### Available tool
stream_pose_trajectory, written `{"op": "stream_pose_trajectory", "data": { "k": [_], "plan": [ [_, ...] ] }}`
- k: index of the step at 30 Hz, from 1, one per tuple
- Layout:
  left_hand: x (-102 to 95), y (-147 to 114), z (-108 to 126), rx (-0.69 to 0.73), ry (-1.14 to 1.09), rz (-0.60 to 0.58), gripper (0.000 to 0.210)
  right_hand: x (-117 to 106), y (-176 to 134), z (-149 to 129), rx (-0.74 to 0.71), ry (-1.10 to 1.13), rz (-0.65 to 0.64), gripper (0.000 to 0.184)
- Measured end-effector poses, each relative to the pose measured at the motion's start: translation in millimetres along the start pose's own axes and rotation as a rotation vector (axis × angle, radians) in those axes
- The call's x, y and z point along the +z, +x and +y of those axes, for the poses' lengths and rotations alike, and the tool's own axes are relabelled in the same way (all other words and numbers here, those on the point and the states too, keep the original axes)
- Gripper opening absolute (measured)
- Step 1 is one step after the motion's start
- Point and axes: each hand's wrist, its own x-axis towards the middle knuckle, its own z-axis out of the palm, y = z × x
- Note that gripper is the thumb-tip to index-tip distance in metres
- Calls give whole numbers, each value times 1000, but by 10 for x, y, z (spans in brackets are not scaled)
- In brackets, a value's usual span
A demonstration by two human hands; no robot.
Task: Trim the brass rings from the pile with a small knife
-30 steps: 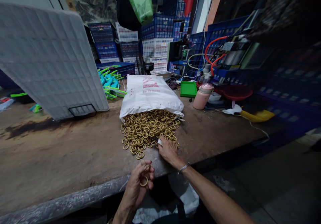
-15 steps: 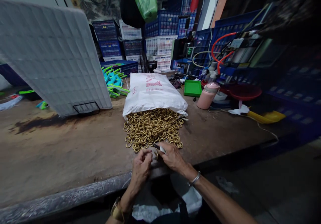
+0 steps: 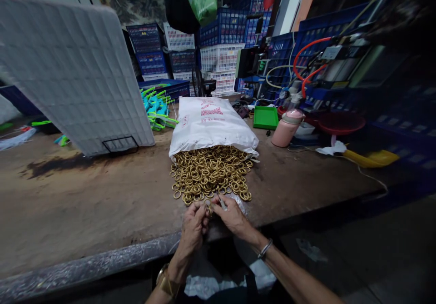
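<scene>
Left hand [image 3: 195, 224] pinching gold ring [image 3: 210, 210], partly hidden, right hand [image 3: 234, 215] gripping small tool [image 3: 222, 203], tip unclear, hands closer together than a second ago

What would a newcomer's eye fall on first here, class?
Probably the heap of gold-coloured round rings at the mouth of the white, red-printed sack, mid-picture. Next, the large white ribbed panel standing at left, then the pink bottle to the right, near the green rectangular tray.

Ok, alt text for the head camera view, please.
Left hand and right hand meet at a gold ring, the right gripping a small tool; beyond, a heap of rings lies at the mouth of a white sack on a table.
</scene>
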Motion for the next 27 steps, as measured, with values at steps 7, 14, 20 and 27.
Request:
{"op": "stream_pose_trajectory", "data": {
  "k": [7, 14, 20, 27],
  "plan": [
    [7, -16, -55, 19, 95, -13, 35, 60, -27, 37, -27, -40, -39, 22],
    [-45, 14, -29, 179, 174, -33, 30, -91, -34, -27, -268, -489, -157, 13],
    [-52, -21, 27, 156, 182, 1, 27, -21, -36, -75, -99, -183, -147, 21],
    [-31, -45, -69, 196, 251, -42, 30, 58, -25, 0, 73, 49, -149, 29]
  ]
}}
